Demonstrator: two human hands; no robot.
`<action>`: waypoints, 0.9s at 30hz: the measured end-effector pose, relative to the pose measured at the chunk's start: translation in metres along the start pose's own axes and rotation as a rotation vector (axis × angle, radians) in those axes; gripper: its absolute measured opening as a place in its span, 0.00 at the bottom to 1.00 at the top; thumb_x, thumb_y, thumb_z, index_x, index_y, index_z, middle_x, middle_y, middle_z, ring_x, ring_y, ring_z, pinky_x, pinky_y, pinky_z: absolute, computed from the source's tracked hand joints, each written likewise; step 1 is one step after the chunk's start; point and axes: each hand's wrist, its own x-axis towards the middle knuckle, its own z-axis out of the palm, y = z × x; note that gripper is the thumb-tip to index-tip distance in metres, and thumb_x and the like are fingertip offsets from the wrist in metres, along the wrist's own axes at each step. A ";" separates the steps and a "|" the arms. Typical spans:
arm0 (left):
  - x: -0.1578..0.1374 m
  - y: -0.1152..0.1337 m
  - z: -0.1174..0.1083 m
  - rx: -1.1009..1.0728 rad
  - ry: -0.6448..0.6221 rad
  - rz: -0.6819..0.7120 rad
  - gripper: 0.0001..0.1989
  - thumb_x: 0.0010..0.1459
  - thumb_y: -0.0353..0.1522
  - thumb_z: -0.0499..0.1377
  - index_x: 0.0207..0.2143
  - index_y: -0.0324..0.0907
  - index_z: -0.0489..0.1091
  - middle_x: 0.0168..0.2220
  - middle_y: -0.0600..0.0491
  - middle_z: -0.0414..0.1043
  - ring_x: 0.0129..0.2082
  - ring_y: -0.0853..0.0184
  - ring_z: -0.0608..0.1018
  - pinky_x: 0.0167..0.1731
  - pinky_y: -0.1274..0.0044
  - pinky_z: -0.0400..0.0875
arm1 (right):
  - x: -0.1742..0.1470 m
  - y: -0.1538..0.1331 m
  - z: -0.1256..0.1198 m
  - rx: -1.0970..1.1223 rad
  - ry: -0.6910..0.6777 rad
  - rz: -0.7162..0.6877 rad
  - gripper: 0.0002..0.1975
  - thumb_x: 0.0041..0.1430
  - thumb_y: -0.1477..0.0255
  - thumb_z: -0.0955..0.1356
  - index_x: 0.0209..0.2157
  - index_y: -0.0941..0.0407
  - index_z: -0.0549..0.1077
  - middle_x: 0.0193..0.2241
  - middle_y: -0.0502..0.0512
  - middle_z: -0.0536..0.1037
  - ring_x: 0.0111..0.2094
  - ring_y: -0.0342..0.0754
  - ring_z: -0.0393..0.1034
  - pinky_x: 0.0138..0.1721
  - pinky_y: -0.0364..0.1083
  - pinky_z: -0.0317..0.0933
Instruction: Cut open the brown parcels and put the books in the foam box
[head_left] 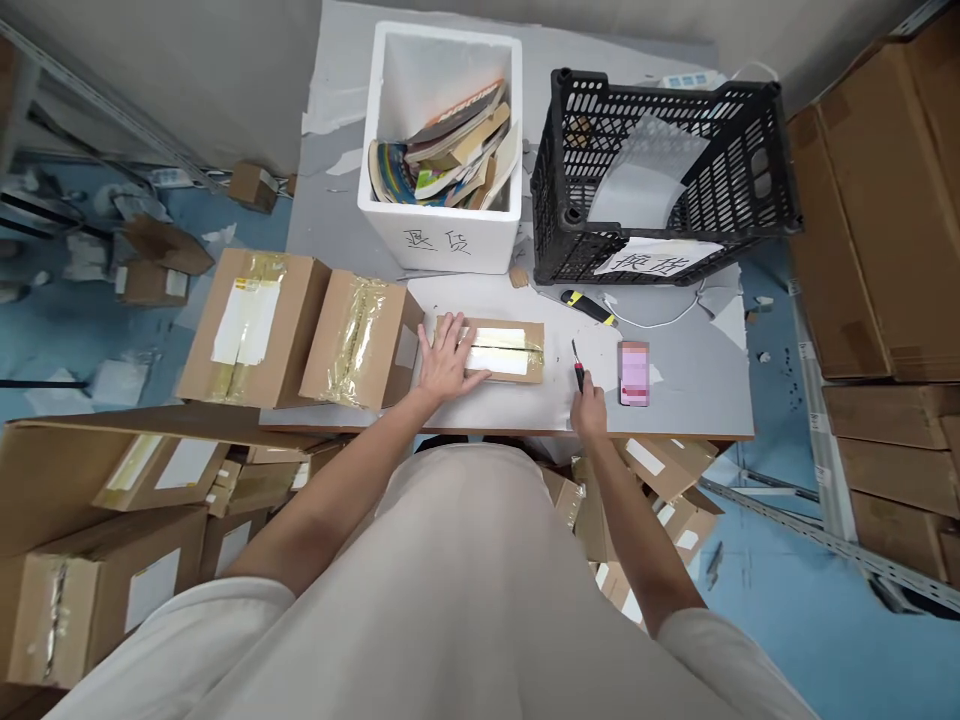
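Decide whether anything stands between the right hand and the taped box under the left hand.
Nothing visible does: only work surface separates the right hand, holding a thin tool, from the box. The left hand rests on the box's opposite end.

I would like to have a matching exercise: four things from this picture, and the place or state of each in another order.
1. left hand
2. right hand
3. phone
4. white box

A. lying on the table, screen lit pink
B. containing books
C. resting on a small carton
D. holding a slim tool

Pairs: 1-C, 2-D, 3-A, 4-B
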 end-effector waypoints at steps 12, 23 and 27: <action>-0.042 0.002 0.023 -0.100 -0.027 0.173 0.21 0.63 0.32 0.46 0.57 0.41 0.63 0.57 0.40 0.66 0.61 0.54 0.63 0.61 0.57 0.54 | 0.033 -0.069 -0.016 -0.154 0.148 -0.508 0.35 0.61 0.60 0.60 0.65 0.60 0.49 0.60 0.71 0.57 0.60 0.63 0.51 0.57 0.61 0.50; -0.051 0.002 0.012 -0.110 -0.051 0.199 0.27 0.56 0.30 0.54 0.59 0.40 0.61 0.60 0.39 0.61 0.61 0.52 0.62 0.60 0.58 0.55 | 0.092 -0.184 -0.034 -0.240 0.110 -0.391 0.22 0.62 0.64 0.63 0.55 0.60 0.66 0.49 0.69 0.72 0.49 0.59 0.67 0.47 0.54 0.61; -0.027 -0.011 -0.015 -0.115 -0.057 0.108 0.35 0.51 0.38 0.62 0.60 0.40 0.58 0.61 0.36 0.57 0.59 0.49 0.64 0.55 0.60 0.62 | 0.059 -0.178 -0.025 -0.293 0.202 -0.706 0.22 0.62 0.75 0.59 0.58 0.59 0.64 0.58 0.71 0.62 0.58 0.60 0.57 0.55 0.59 0.52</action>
